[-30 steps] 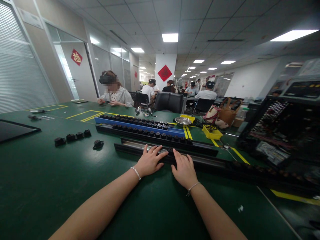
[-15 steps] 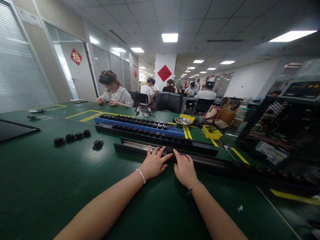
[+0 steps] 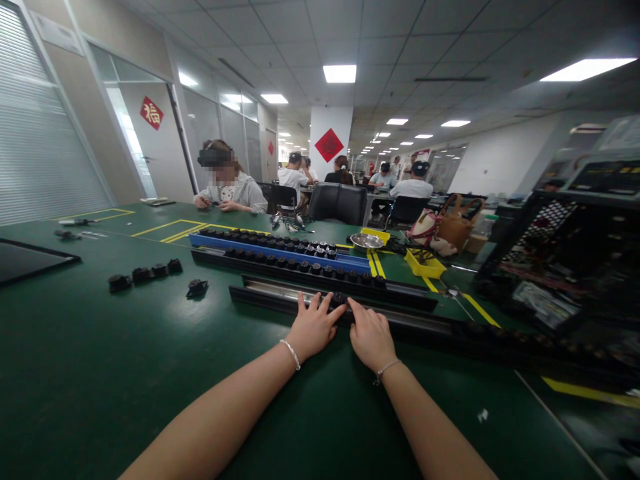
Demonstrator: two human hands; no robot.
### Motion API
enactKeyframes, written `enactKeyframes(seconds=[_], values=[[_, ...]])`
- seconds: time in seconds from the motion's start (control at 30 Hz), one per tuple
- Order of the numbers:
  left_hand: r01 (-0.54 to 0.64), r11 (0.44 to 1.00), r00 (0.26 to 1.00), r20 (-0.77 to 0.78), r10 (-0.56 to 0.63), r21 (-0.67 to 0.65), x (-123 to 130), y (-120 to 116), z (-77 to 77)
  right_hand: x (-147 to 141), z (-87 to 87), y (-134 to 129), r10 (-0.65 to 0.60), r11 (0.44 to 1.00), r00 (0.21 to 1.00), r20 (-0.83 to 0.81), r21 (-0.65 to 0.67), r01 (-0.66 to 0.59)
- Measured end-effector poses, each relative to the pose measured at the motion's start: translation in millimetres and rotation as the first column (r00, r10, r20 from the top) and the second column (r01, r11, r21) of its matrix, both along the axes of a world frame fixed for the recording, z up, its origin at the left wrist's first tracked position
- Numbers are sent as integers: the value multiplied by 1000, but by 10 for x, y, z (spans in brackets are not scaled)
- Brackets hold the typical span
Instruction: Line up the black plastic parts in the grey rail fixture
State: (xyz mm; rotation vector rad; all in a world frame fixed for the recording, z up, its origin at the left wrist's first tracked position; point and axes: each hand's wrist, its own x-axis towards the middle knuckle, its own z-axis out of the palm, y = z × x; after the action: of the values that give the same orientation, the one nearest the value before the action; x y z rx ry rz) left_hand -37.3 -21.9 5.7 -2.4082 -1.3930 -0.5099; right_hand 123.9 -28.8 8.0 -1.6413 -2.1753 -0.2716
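My left hand (image 3: 314, 327) rests at the near edge of a long black rail (image 3: 270, 300), its fingers spread over the channel. Beside it my right hand (image 3: 371, 335) reaches to the same rail with its index finger stretched forward. A small black part (image 3: 339, 299) sits in the rail between the fingertips of both hands. Whether the fingertips press on it cannot be made out. Behind lie another black rail (image 3: 280, 263) and a blue rail (image 3: 240, 243), both lined with several black parts.
Several loose black parts (image 3: 141, 274) and a single one (image 3: 197, 288) lie at the left. A metal bowl (image 3: 367, 241) and a yellow tray (image 3: 424, 264) stand behind the rails. A person (image 3: 230, 183) sits across the table (image 3: 150, 373). A dark open case (image 3: 555, 267) is at the right.
My left hand has shifted slightly right along the rail, and the black part between my hands shows more clearly. My right hand has barely moved.
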Motion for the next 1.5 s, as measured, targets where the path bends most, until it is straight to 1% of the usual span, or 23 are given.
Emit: enactKeyframes(seconds=[0.17,0.33,0.53,0.73,0.87,1.07,1.5], values=[[-4,1000,1000,6,4,-5,-7,2,-10,9,-10,1,27,999,999,35,25,-28],[-18,1000,1000,6,18,5,-19,-5,-12,32,-11,-1,27,998,998,51,47,-30],[-50,999,999,21,50,21,-41,-2,-17,78,-26,10,37,996,999,22,86,-38],[-67,997,997,31,66,30,-56,7,-37,85,-59,25,16,990,1000,11,141,-17],[-67,998,996,58,66,22,-50,11,-35,80,-64,28,20,992,999,32,126,-23],[-86,996,995,54,84,31,-50,22,-24,83,-58,30,19,995,999,28,99,-21],[-140,989,989,60,137,43,-173,21,21,83,-47,21,12,995,999,37,100,-15]])
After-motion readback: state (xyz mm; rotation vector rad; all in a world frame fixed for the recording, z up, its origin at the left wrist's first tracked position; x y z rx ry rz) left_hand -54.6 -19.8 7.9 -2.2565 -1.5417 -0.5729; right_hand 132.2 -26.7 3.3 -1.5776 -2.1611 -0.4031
